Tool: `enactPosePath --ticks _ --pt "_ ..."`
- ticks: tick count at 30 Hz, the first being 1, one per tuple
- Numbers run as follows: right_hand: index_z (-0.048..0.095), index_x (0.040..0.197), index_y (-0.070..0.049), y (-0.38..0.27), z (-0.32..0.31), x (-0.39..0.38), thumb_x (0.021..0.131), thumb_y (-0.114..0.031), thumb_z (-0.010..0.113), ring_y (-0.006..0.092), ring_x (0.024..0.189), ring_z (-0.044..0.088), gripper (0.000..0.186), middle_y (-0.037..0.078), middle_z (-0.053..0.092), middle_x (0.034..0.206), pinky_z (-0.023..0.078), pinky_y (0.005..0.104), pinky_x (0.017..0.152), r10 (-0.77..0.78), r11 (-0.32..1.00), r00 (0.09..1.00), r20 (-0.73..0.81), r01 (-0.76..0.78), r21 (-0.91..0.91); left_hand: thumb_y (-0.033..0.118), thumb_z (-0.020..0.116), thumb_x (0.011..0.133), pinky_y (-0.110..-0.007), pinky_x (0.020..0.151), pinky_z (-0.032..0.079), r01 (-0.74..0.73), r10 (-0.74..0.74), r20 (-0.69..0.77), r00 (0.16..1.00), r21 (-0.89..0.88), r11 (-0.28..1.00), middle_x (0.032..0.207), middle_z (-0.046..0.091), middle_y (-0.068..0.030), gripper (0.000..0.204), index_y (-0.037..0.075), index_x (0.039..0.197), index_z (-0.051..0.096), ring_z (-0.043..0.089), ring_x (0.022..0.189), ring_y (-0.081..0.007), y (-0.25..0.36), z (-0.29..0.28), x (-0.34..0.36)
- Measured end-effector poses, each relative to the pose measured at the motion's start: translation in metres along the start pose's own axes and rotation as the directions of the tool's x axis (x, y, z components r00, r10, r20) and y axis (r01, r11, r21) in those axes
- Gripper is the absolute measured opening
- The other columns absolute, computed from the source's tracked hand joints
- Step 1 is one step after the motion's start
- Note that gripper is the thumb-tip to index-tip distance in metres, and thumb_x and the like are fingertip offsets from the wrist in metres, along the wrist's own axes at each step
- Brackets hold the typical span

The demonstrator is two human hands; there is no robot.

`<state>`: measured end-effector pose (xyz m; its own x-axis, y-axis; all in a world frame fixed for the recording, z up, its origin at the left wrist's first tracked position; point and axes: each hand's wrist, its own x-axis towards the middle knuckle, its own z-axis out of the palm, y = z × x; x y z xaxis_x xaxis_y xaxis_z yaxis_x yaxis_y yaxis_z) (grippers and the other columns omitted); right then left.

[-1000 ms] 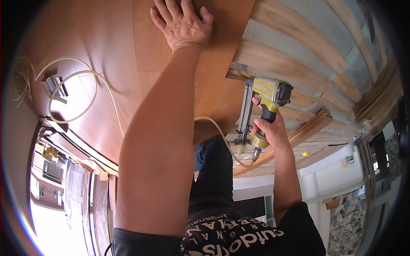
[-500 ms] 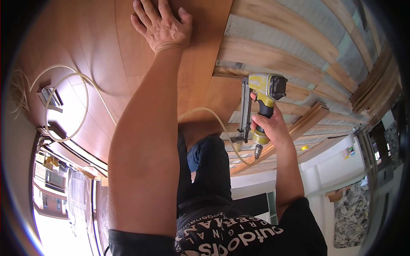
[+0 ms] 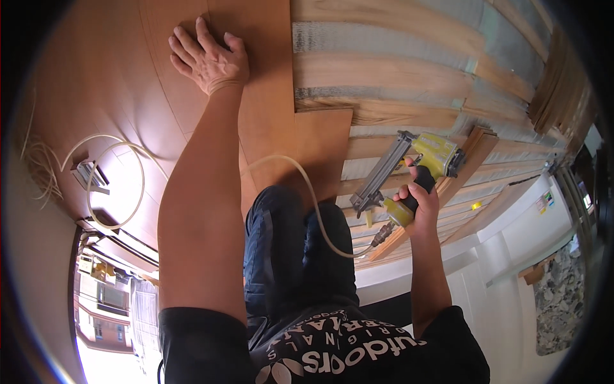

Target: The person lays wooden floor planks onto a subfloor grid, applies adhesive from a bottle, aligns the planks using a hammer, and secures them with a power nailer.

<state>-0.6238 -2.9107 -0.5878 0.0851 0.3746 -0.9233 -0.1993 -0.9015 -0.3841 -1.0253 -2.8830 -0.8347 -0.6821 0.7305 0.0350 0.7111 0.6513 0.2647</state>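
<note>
My left hand (image 3: 214, 63) lies flat with fingers spread on a reddish-brown floorboard (image 3: 268, 70), close to the board's right edge. My right hand (image 3: 419, 201) is wrapped round the black grip of a yellow pneumatic nail gun (image 3: 438, 152). The nailer is held up in the air, tilted, its long grey magazine slanting toward my knees. A pale air hose (image 3: 310, 185) joins the fitting at the base of its handle and loops back across the boards behind my left forearm.
Wooden battens (image 3: 384, 70) over pale sheeting run right of the laid boards. Loose planks (image 3: 470, 153) lie across them, and more boards (image 3: 556, 96) are stacked at far right. Coiled hose (image 3: 45, 169) and a small box-like item (image 3: 89, 176) lie at left, by a bright opening.
The view has shifted. My right hand has swung the nail gun rightward and nearer, tilting it over. My left hand stays flat on the boards, slightly nearer me.
</note>
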Motion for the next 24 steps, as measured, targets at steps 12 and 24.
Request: enactPosePath --ticks 12,24 --pt "0.04 0.147 -0.004 0.16 -0.023 -0.023 0.091 -0.003 0.057 0.0165 0.081 0.06 0.059 0.008 0.052 0.15 0.056 0.041 0.076 -0.029 0.651 0.998 0.063 -0.029 0.759 0.033 0.052 0.095 -0.058 0.122 0.016 -0.131 0.152 -0.113 0.982 0.174 0.976 0.161 0.031 -0.0243 0.061 0.009 0.15 0.044 0.024 0.151 -0.0402 -0.009 0.011 -0.007" --pt "0.043 0.141 -0.004 0.185 -0.022 -0.002 0.088 0.003 0.057 0.0193 0.074 0.062 0.054 0.006 0.053 0.145 0.058 0.0431 0.07 -0.051 0.607 0.999 -0.012 0.041 0.794 0.004 0.069 0.078 -0.041 0.104 0.047 -0.754 0.959 0.192 0.206 -0.594 0.281 0.125 0.066 -0.0008 0.032 0.015 0.107 0.07 0.059 0.123 -0.0256 0.189 0.017 -0.205"
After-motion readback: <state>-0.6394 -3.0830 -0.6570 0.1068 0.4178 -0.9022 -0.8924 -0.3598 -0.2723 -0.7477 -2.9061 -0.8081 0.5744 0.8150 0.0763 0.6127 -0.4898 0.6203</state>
